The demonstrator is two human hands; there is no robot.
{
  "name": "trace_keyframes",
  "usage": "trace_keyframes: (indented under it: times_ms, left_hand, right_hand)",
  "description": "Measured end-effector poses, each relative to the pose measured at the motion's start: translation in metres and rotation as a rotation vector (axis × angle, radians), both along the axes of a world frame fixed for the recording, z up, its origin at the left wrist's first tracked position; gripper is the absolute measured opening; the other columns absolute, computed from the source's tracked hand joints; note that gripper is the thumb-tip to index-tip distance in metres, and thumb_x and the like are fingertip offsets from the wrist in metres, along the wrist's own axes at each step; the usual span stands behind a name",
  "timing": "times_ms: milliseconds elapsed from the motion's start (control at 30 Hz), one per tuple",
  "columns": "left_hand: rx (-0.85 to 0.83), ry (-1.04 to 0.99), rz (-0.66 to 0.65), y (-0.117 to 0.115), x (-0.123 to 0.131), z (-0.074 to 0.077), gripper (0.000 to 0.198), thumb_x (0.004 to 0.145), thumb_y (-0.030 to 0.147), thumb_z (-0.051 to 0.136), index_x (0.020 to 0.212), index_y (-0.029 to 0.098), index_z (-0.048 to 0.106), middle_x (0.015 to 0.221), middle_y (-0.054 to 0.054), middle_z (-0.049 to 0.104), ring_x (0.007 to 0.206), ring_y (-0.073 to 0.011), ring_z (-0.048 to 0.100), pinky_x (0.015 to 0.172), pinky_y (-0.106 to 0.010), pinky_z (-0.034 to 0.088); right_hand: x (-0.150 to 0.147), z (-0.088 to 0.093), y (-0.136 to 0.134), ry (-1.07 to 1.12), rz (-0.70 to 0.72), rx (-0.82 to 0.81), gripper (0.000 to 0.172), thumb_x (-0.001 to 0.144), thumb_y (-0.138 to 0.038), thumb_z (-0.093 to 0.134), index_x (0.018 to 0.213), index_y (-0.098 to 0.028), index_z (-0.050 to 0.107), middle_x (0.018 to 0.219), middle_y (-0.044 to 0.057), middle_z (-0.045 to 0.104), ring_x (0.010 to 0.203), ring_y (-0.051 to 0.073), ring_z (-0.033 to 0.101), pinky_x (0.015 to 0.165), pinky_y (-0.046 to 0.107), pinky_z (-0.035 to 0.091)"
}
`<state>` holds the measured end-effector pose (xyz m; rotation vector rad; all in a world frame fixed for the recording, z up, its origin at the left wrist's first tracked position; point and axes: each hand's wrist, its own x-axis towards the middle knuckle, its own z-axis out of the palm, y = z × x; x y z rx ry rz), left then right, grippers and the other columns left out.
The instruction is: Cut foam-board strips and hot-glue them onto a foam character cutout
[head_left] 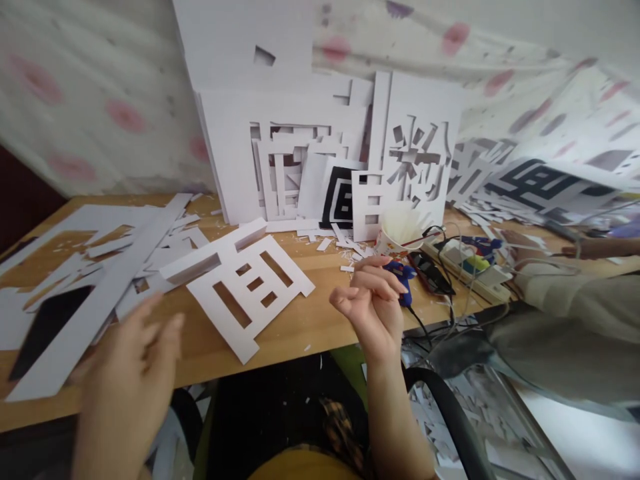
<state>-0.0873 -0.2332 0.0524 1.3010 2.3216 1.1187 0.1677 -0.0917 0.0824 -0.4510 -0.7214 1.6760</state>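
My left hand point(137, 363) is over the table's front edge at the left, somewhat blurred, its fingers apart and nothing visible in them. My right hand point(374, 303) is raised in front of the table edge with its fingers curled in; no object shows in it. Between the hands lies a white cut-out board point(255, 257) with several rectangular openings, touched by neither hand. A folded white strip piece point(215, 253) adjoins its upper left side. A blue glue gun point(403, 277) lies just behind my right hand.
White cut sheets point(230, 153) lean against the patterned curtain. Scraps and a long white strip point(105, 300) cover the left of the table point(295, 327). A cup of glue sticks point(397, 233), a power strip point(470, 267) and cables lie right. Another person's sleeve point(575, 293) shows at far right.
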Motion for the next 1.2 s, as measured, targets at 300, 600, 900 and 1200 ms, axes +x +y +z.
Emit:
trace_keyframes:
  times_ms: [300, 600, 900, 1200]
  left_hand:
    - [-0.54, 0.314, -0.504, 0.01, 0.036, -0.002, 0.028, 0.088, 0.033, 0.046, 0.075, 0.029, 0.071, 0.077, -0.004, 0.076, 0.082, -0.0308, 0.07, 0.077, -0.038, 0.033]
    - [-0.548, 0.319, -0.487, 0.015, 0.042, -0.001, 0.032, 0.089, 0.034, 0.041, 0.08, 0.027, 0.071, 0.081, -0.007, 0.075, 0.081, -0.0302, 0.067, 0.08, -0.041, 0.033]
    - [-0.274, -0.101, -0.389, 0.02, 0.046, -0.005, 0.02, 0.083, 0.038, 0.059, 0.076, 0.025, 0.073, 0.068, -0.003, 0.07, 0.066, -0.0221, 0.064, 0.067, -0.032, 0.046]
    - [0.343, -1.56, 0.229, 0.089, 0.089, 0.014, 0.019, 0.079, -0.003, 0.064, 0.082, 0.014, 0.07, 0.076, -0.001, 0.076, 0.06, -0.006, 0.07, 0.055, -0.008, 0.054]
  right_hand:
    - [-0.008, 0.001, -0.011, 0.163, -0.166, 0.01, 0.017, 0.101, -0.031, 0.043, 0.09, -0.03, 0.056, 0.048, -0.016, 0.015, 0.048, 0.01, -0.009, 0.053, 0.024, 0.023]
    - [-0.004, -0.002, -0.01, 0.084, -0.147, -0.037, 0.012, 0.098, -0.032, 0.048, 0.094, -0.031, 0.059, 0.047, -0.016, 0.016, 0.047, 0.01, -0.006, 0.058, 0.027, 0.03]
    - [-0.002, -0.006, -0.007, -0.137, -0.137, 0.055, 0.025, 0.1, -0.046, 0.042, 0.088, -0.034, 0.06, 0.05, -0.011, 0.008, 0.051, 0.014, -0.001, 0.064, 0.03, 0.035]
    - [-0.014, -0.017, -0.008, -0.45, -0.267, 0.234, 0.036, 0.076, -0.048, 0.078, 0.065, -0.023, 0.054, 0.06, -0.006, 0.048, 0.061, 0.012, 0.046, 0.071, 0.029, 0.045]
